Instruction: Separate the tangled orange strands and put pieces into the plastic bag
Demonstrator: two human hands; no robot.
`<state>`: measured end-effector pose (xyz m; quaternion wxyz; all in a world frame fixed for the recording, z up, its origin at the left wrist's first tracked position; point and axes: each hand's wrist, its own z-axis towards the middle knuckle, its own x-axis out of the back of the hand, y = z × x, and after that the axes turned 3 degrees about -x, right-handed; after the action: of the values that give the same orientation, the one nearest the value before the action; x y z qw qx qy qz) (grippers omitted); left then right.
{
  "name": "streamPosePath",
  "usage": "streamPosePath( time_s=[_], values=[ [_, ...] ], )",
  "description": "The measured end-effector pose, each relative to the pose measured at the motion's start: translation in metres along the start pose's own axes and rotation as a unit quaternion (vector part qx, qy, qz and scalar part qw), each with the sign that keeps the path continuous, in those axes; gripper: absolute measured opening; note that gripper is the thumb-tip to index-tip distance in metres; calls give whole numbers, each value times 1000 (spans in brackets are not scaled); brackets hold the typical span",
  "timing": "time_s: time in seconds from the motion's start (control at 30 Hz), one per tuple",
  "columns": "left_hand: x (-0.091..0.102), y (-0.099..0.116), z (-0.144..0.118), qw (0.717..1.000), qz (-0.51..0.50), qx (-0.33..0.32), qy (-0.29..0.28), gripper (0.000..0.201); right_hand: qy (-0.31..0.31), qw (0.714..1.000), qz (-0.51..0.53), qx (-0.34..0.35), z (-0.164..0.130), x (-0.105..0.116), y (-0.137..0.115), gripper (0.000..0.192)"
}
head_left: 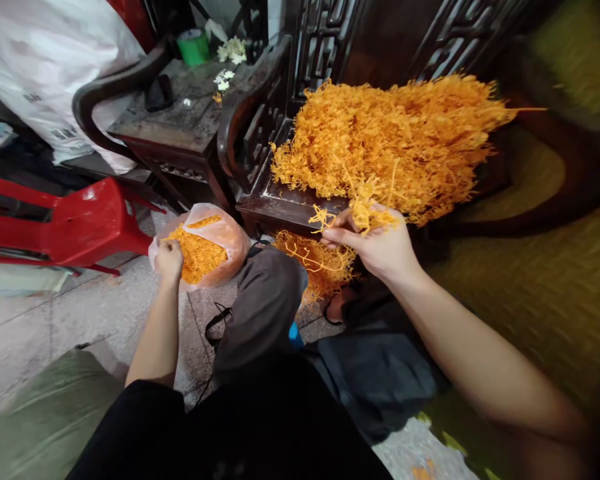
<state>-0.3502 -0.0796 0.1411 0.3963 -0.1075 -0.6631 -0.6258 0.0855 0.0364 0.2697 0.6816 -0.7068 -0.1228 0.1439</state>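
Your left hand (169, 259) is fisted on the rim of the plastic bag (225, 233); your right hand (375, 243) loosely pinches orange sprigs (367, 215) beside the orange heap (395, 140).

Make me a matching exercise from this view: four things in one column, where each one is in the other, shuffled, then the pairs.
Things:
1. left hand
2. right hand
3. green tape roll
4. red plastic chair

Places:
A. on the dark wooden side table at the back
B. at the rim of the clear plastic bag of orange bits
C. on the floor at the left
D. holding a small orange sprig below the big orange bunch

Pairs: 1-B, 2-D, 3-A, 4-C
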Motion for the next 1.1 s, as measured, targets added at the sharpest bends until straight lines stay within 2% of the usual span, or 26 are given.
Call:
streamPosePath(
  time_s=[0.1, 0.2, 0.27, 0.3, 0.33, 0.4, 0.43, 0.47, 0.53, 0.6, 0.63, 0.7, 0.8, 0.83, 0.87, 0.97, 1.0, 1.07, 1.1],
  values=[
    [-10, -22, -11, 992, 80, 56, 83, 29, -8, 999, -50, 3, -5, 9, 2, 47],
    [-12, -30, -14, 982, 162, 79, 59, 18, -19, 998, -61, -6, -7, 13, 7, 46],
    [-4, -21, -14, 974, 209, 79, 28, 14, -27, 998, -62, -14, -8, 13, 8, 44],
    [1, -10, -14, 971, 226, 72, 19, 11, -31, 997, -64, -20, -8, 12, 8, 43],
    [5, 6, -16, 971, 230, 58, 21, 10, -36, 997, -65, -27, -8, 10, 8, 43],
    [6, 54, -21, 978, 205, 14, 27, 20, -52, 995, -67, -44, -7, 5, 7, 45],
    [2, 84, -25, 990, 132, -28, 35, 27, -65, 994, -70, -52, -6, 1, 6, 46],
    [-5, 115, -29, 997, 38, -74, 2, 31, -77, 993, -75, -55, -6, -3, 6, 47],
    [-25, 173, -34, 975, -115, -149, -121, 34, -102, 989, -92, -53, -4, -11, 6, 48],
    [-45, 213, -34, 944, -191, -184, -195, 35, -119, 986, -108, -38, -2, -19, 5, 50],
    [-54, 224, -33, 937, -204, -186, -212, 31, -127, 985, -113, -30, -2, -22, 4, 50],
    [-64, 229, -31, 945, -205, -163, -195, 24, -143, 982, -118, -23, -4, -25, 2, 50],
    [-66, 216, -32, 967, -210, -108, -98, 25, -155, 980, -120, -36, -11, -25, 1, 49],
    [-64, 212, -33, 966, -221, -102, -85, 25, -156, 980, -119, -44, -13, -24, 1, 49],
    [-63, 210, -36, 962, -234, -103, -96, 25, -155, 980, -116, -52, -15, -23, 1, 50],
    [-65, 216, -46, 935, -254, -143, -202, 23, -158, 979, -114, -66, -18, -20, 0, 52],
    [-68, 220, -49, 929, -253, -158, -218, 22, -157, 978, -119, -61, -18, -20, 0, 53],
    [-77, 226, -52, 929, -252, -174, -206, 19, -150, 978, -136, -38, -19, -21, -4, 52],
    [-81, 225, -50, 935, -257, -168, -179, 19, -147, 978, -145, -22, -20, -22, -7, 51]
  ],
)
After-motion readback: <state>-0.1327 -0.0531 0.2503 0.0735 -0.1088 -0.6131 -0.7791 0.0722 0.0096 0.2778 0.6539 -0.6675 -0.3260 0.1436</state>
